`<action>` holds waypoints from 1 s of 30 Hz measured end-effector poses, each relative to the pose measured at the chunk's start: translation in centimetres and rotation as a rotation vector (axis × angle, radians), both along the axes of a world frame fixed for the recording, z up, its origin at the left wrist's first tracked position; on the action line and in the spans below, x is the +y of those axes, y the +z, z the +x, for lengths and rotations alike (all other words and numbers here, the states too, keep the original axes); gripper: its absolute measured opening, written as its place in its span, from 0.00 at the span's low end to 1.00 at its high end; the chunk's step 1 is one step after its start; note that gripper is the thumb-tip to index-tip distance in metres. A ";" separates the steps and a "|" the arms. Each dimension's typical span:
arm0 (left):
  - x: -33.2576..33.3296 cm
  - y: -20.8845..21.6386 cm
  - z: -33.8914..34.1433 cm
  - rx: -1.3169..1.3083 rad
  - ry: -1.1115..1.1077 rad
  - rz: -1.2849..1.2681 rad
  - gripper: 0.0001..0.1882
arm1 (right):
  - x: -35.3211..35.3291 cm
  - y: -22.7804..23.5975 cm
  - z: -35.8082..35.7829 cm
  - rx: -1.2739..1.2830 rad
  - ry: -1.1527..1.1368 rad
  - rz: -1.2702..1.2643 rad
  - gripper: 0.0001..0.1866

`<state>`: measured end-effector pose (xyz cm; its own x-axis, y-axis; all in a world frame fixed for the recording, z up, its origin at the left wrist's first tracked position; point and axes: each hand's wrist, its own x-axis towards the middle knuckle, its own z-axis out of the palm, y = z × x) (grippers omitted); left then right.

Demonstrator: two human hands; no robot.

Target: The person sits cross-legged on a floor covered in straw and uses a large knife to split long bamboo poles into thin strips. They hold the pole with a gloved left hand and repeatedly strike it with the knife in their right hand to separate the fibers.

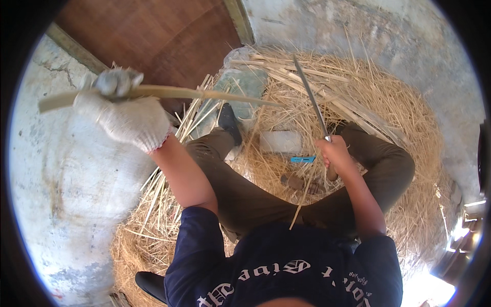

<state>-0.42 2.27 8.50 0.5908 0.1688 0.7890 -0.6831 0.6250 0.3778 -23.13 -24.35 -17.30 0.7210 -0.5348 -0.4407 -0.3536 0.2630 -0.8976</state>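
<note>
My left hand [125,115], in a white knitted glove with grey on the fingers, is raised at the left and closed around a long pale bamboo strip [179,92]. One end of the strip sticks out past the glove; the other tapers toward the middle. My bare right hand [335,153] grips the handle of a long-bladed knife [310,94], its blade slanting up and away to the left. Blade and strip tip are apart. Below them lies a pale rectangular block [280,142], with a flat blue object [303,159], perhaps a cutter, nearer my right hand.
Fine straw-like shavings [419,169] cover the floor around my bent legs. Split bamboo strips [358,112] lie at the far right, more thin ones at the left. A brown door panel [153,41] and worn plaster walls [76,194] stand close by.
</note>
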 end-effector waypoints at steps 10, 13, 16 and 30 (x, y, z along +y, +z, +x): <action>-3.6 -2.3 -1.5 -0.092 -0.023 0.068 0.27 | 1.1 0.4 0.1 0.061 0.083 -0.381 0.18; -4.8 -1.9 -2.8 -0.066 -0.116 0.035 0.29 | 1.2 0.8 0.1 0.077 0.075 -0.377 0.18; -3.8 -1.6 -2.4 -0.188 -0.210 -0.013 0.31 | 1.5 0.7 0.2 0.099 0.061 -0.459 0.19; -6.0 -2.9 -1.6 -0.022 -0.494 0.026 0.38 | 4.5 4.3 0.1 -0.181 0.061 -0.545 0.16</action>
